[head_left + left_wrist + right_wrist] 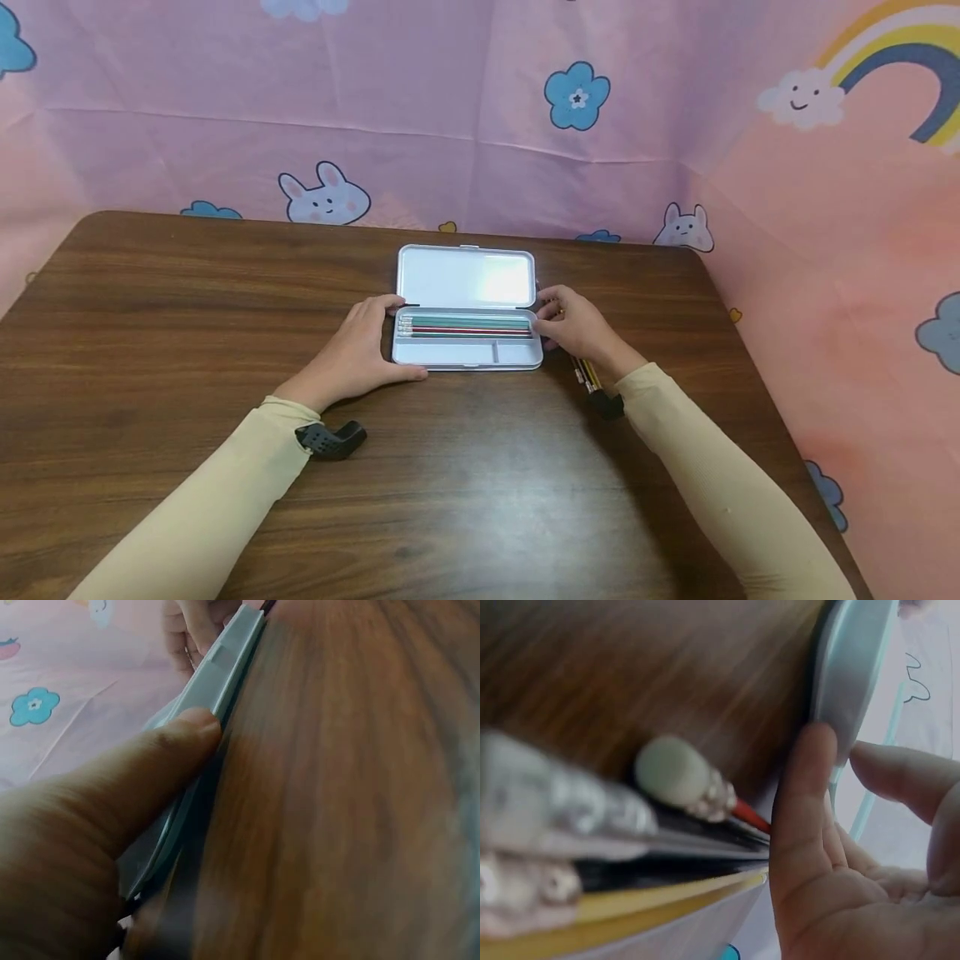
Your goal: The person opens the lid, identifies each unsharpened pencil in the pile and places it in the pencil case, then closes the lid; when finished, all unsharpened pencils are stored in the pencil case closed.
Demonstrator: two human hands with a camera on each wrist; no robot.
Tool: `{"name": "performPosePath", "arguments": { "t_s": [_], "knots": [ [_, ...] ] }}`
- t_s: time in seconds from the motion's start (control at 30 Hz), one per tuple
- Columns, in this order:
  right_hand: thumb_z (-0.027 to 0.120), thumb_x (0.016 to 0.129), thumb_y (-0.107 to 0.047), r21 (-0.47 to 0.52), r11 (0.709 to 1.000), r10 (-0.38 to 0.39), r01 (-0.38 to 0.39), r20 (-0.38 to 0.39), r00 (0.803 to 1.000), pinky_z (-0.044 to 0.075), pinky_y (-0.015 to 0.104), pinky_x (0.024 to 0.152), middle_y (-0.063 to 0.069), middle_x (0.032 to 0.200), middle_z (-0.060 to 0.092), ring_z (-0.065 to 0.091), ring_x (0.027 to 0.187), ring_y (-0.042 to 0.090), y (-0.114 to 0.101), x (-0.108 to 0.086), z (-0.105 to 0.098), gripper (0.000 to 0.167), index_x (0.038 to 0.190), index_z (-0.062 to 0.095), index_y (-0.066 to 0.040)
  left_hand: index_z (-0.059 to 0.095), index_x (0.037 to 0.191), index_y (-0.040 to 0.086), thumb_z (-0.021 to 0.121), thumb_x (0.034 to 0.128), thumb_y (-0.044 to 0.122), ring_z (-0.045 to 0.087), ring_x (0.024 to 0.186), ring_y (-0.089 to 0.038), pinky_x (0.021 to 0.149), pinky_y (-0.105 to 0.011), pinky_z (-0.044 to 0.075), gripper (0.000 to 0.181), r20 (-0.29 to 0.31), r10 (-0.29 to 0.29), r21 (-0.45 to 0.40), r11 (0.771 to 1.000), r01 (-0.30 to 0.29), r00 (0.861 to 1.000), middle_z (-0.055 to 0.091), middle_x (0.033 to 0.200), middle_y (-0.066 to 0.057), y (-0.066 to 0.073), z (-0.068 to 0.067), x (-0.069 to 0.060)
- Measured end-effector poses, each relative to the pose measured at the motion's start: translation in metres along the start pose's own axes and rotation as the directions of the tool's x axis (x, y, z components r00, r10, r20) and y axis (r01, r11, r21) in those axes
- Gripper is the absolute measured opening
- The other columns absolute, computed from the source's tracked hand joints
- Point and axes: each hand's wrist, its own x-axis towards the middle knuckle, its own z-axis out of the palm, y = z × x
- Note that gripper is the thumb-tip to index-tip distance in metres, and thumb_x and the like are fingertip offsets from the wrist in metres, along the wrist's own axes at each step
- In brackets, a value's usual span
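A pale pencil case (444, 353) lies with its lid (450, 277) raised on the table. Several green pencils and a red one (472, 330) fill its long back compartment, eraser ends to the left. My left hand (352, 354) grips the case's left end, thumb along the front wall and fingers at the back corner. At the right end, my right hand (577, 327) pinches the case wall between thumb and fingers. Below the right hand, more pencils (589, 373), yellow and black, lie on the table; a white eraser tip (673, 771) shows close up in the right wrist view.
The brown wooden table (225, 292) extends around the case. A pink cloth (420, 92) printed with rabbits, flowers and clouds hangs behind the table and along its right side. Black wrist cameras (333, 440) sit on both sleeves.
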Motion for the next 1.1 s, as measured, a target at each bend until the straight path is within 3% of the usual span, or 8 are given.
{"name": "performPosePath", "arguments": {
  "t_s": [0.17, 0.33, 0.47, 0.6, 0.9, 1.1],
  "knots": [
    [0.065, 0.101, -0.007, 0.021, 1.000, -0.011, 0.011, 0.027, 1.000, 0.061, 0.040, 0.083, 0.020, 0.125, 0.059, 0.067, 0.107, 0.032, 0.003, -0.001, -0.001, 0.053, 0.148, 0.044, 0.000, 0.010, 0.165, 0.010, 0.086, 0.0768, 0.059, 0.034, 0.144, -0.036, 0.115, -0.065, 0.030, 0.126, 0.042, 0.001, -0.048, 0.999, 0.001, 0.999, 0.048, 0.145, -0.015, -0.004, -0.006, 0.001],
    [0.065, 0.101, -0.005, 0.051, 0.998, -0.026, 0.021, 0.097, 0.995, 0.061, 0.039, 0.086, 0.020, 0.126, 0.057, 0.065, 0.108, 0.031, 0.003, 0.000, -0.003, 0.055, 0.151, 0.044, 0.001, 0.000, 0.166, 0.007, 0.084, 0.0849, 0.048, 0.023, 0.152, -0.040, 0.119, -0.067, 0.018, 0.123, 0.116, -0.016, -0.079, 0.997, 0.026, 0.993, 0.048, 0.149, -0.017, -0.008, -0.018, 0.003],
    [0.064, 0.100, -0.005, 0.049, 0.998, -0.059, 0.051, 0.194, 0.979, 0.059, 0.039, 0.091, 0.021, 0.132, 0.054, 0.061, 0.116, 0.032, 0.001, -0.001, -0.011, 0.058, 0.153, 0.042, 0.001, 0.001, 0.165, 0.003, 0.083, 0.0859, 0.045, 0.016, 0.154, -0.041, 0.120, -0.068, 0.013, 0.122, 0.162, -0.012, -0.082, 0.996, 0.025, 0.987, 0.047, 0.148, -0.017, -0.008, -0.024, 0.005],
    [0.065, 0.100, -0.006, -0.004, 0.996, -0.084, 0.087, 0.236, 0.968, 0.056, 0.037, 0.091, 0.021, 0.138, 0.052, 0.058, 0.121, 0.033, 0.002, -0.001, -0.017, 0.062, 0.156, 0.038, -0.001, 0.003, 0.165, 0.004, 0.084, 0.0858, 0.044, 0.015, 0.154, -0.041, 0.120, -0.069, 0.013, 0.120, 0.178, -0.012, -0.083, 0.996, 0.028, 0.984, 0.046, 0.147, -0.016, -0.005, -0.025, 0.007],
    [0.065, 0.100, -0.004, 0.007, 0.998, -0.063, 0.063, 0.232, 0.971, 0.057, 0.040, 0.095, 0.018, 0.137, 0.052, 0.057, 0.120, 0.032, 0.006, 0.000, -0.016, 0.063, 0.157, 0.037, -0.004, 0.010, 0.167, 0.013, 0.086, 0.0847, 0.043, 0.026, 0.146, -0.039, 0.117, -0.068, 0.019, 0.116, 0.169, 0.007, -0.121, 0.993, 0.014, 0.986, 0.046, 0.143, -0.016, -0.008, -0.022, 0.007],
    [0.066, 0.101, -0.005, 0.012, 0.999, -0.046, 0.045, 0.223, 0.974, 0.056, 0.040, 0.097, 0.017, 0.138, 0.051, 0.056, 0.121, 0.031, 0.005, 0.001, -0.015, 0.065, 0.158, 0.036, -0.006, 0.009, 0.167, 0.014, 0.086, 0.0851, 0.041, 0.025, 0.147, -0.038, 0.118, -0.068, 0.018, 0.115, 0.167, 0.011, -0.127, 0.992, 0.011, 0.986, 0.046, 0.142, -0.016, -0.010, -0.023, 0.007]
  ]
}}
